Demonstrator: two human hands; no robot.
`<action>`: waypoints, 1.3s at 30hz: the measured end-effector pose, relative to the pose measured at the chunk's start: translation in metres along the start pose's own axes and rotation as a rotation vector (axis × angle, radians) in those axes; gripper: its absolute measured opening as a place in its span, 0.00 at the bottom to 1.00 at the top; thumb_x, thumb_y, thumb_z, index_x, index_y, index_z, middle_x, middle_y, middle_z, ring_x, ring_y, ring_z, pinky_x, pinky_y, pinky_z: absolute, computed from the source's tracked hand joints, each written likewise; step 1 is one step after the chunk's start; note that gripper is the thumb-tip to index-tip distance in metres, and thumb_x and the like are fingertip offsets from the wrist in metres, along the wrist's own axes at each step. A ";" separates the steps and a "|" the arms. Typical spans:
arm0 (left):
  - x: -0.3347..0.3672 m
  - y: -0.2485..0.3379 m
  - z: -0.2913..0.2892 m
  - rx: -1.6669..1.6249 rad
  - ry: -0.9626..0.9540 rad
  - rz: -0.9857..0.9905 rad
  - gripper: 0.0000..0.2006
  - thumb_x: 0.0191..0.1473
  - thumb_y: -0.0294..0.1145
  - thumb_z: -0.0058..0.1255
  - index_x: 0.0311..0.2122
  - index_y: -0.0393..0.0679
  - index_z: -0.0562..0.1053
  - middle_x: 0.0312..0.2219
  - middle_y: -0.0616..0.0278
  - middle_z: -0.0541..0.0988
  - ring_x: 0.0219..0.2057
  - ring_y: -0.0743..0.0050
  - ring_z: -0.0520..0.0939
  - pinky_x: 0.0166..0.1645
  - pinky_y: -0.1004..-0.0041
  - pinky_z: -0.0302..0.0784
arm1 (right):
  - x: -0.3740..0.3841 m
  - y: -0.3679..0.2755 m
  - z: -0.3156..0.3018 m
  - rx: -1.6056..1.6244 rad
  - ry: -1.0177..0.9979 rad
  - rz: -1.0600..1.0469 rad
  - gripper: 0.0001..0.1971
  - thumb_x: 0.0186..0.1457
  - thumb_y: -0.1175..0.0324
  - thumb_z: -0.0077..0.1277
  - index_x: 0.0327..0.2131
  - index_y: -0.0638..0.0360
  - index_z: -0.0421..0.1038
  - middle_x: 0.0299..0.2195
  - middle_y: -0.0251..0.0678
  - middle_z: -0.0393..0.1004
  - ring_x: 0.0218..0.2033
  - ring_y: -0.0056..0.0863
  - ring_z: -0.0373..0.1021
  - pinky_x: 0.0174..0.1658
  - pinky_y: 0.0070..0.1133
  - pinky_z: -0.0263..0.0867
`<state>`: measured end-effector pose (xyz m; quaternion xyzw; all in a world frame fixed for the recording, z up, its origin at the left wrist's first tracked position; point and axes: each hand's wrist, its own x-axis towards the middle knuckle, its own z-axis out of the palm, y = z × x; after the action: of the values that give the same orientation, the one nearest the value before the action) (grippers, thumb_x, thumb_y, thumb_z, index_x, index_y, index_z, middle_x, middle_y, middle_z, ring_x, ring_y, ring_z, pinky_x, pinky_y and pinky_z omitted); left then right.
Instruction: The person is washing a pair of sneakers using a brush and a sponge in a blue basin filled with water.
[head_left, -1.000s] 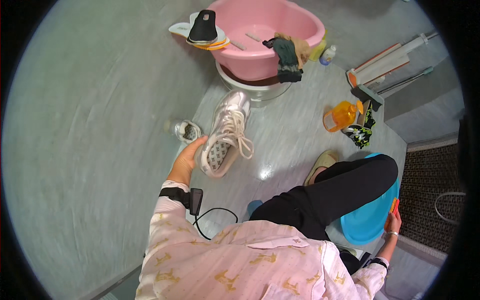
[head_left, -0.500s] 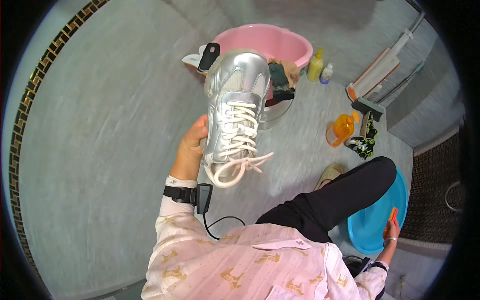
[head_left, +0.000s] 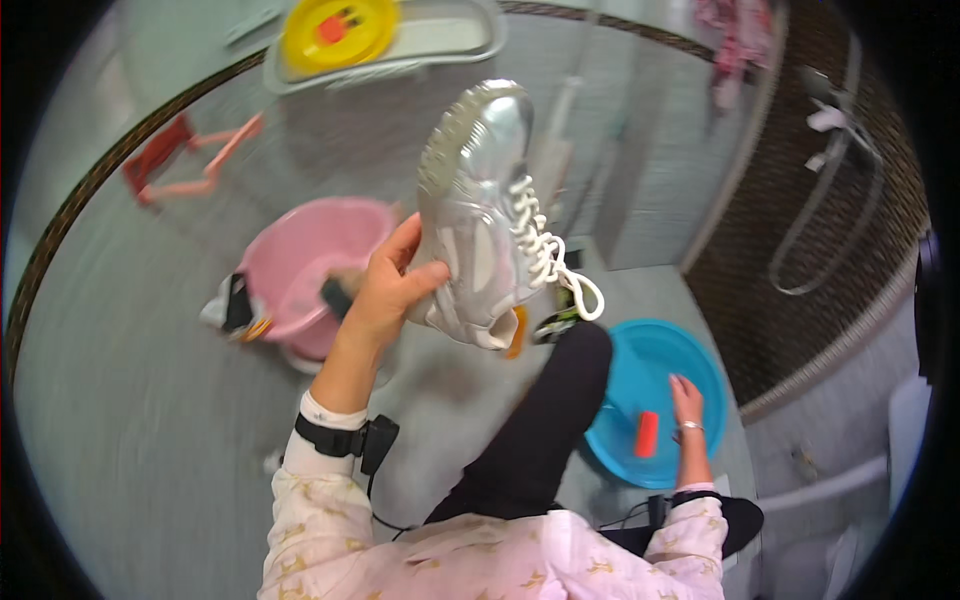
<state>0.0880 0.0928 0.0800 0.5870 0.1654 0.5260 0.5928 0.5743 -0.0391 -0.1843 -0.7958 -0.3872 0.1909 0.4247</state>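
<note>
A silver sneaker (head_left: 480, 235) with white laces is raised in front of me, its side and chunky pale sole edge showing. My left hand (head_left: 392, 285) grips it from the left, near the heel end, thumb on its side. Lower right, my right hand (head_left: 686, 402) is over the blue basin (head_left: 712, 360), its fingers stretched out and nothing seen in them. Beside that hand, a red-orange oblong thing (head_left: 646, 434) lies in the basin; blur hides whether it is a brush.
A pink tub (head_left: 345, 215) stands on the floor at left, with shoe pieces (head_left: 235, 305) at its edge. Behind are a pink stool (head_left: 195, 160) and a pale tub (head_left: 440, 45) bearing a yellow basin (head_left: 340, 35). A shower hose (head_left: 785, 250) hangs at right.
The view has swung to the right and up. My left hand has turned the sneaker from its laced top to its side. My right hand has let go of the red-orange thing.
</note>
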 end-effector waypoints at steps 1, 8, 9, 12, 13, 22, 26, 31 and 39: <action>0.010 -0.003 0.020 0.131 -0.006 0.046 0.35 0.41 0.31 0.59 0.56 0.37 0.59 0.47 0.62 0.69 0.49 0.75 0.67 0.53 0.75 0.61 | -0.026 -0.092 0.011 0.304 -0.063 0.164 0.23 0.52 0.52 0.47 0.44 0.61 0.70 0.37 0.43 0.74 0.37 0.31 0.72 0.36 0.26 0.68; 0.073 -0.103 0.155 0.169 -0.303 0.187 0.32 0.44 0.26 0.56 0.56 0.38 0.59 0.47 0.63 0.68 0.48 0.77 0.68 0.53 0.76 0.61 | -0.052 -0.215 0.021 0.735 -0.255 0.107 0.12 0.50 0.64 0.41 0.33 0.61 0.69 0.19 0.30 0.67 0.17 0.16 0.63 0.15 0.14 0.55; 0.076 -0.110 0.164 0.192 -0.330 0.196 0.32 0.45 0.25 0.56 0.57 0.38 0.59 0.48 0.62 0.68 0.48 0.77 0.68 0.53 0.76 0.61 | -0.052 -0.215 0.013 0.673 -0.215 0.119 0.12 0.49 0.66 0.41 0.33 0.62 0.70 0.20 0.31 0.69 0.18 0.17 0.65 0.18 0.15 0.58; 0.075 -0.128 0.186 0.055 -0.406 0.047 0.32 0.45 0.26 0.56 0.56 0.38 0.59 0.48 0.62 0.68 0.48 0.77 0.69 0.53 0.76 0.61 | -0.058 -0.209 -0.009 0.578 -0.108 0.057 0.12 0.49 0.68 0.42 0.34 0.65 0.71 0.23 0.36 0.72 0.22 0.23 0.68 0.24 0.18 0.62; 0.072 -0.133 0.190 -0.089 -0.420 -0.104 0.32 0.45 0.26 0.56 0.56 0.38 0.59 0.48 0.62 0.68 0.48 0.77 0.69 0.53 0.75 0.61 | -0.060 -0.204 -0.011 0.534 -0.070 -0.037 0.13 0.49 0.69 0.42 0.35 0.66 0.71 0.26 0.39 0.75 0.25 0.28 0.70 0.28 0.20 0.65; 0.067 -0.177 0.213 -0.212 -0.376 -0.317 0.32 0.45 0.28 0.57 0.56 0.38 0.59 0.50 0.58 0.67 0.49 0.75 0.69 0.52 0.76 0.63 | -0.055 -0.138 0.003 0.218 0.268 -0.382 0.10 0.49 0.72 0.40 0.30 0.67 0.70 0.26 0.53 0.72 0.28 0.47 0.70 0.28 0.29 0.65; 0.064 -0.181 0.227 -0.178 -0.340 -0.272 0.32 0.45 0.27 0.57 0.56 0.37 0.59 0.50 0.57 0.68 0.49 0.75 0.69 0.52 0.76 0.63 | -0.041 -0.118 0.001 -0.017 0.412 -0.466 0.09 0.50 0.73 0.39 0.24 0.66 0.69 0.20 0.50 0.70 0.22 0.47 0.69 0.23 0.30 0.63; 0.076 -0.183 0.219 -0.032 -0.130 -0.129 0.31 0.44 0.28 0.58 0.55 0.35 0.61 0.46 0.57 0.71 0.46 0.75 0.71 0.51 0.77 0.64 | -0.021 -0.095 -0.014 0.253 0.497 -0.218 0.19 0.57 0.63 0.39 0.17 0.63 0.69 0.12 0.38 0.67 0.14 0.26 0.64 0.20 0.23 0.59; 0.069 -0.085 0.079 0.247 0.055 0.065 0.31 0.45 0.34 0.57 0.55 0.38 0.62 0.42 0.55 0.71 0.43 0.74 0.73 0.46 0.74 0.69 | -0.009 0.023 -0.009 0.364 0.047 0.408 0.14 0.54 0.58 0.42 0.27 0.58 0.71 0.14 0.27 0.64 0.10 0.15 0.56 0.11 0.16 0.51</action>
<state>0.2156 0.1288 0.0554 0.6459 0.2260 0.5364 0.4939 0.5848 -0.0589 -0.1983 -0.7721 -0.1682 0.3206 0.5222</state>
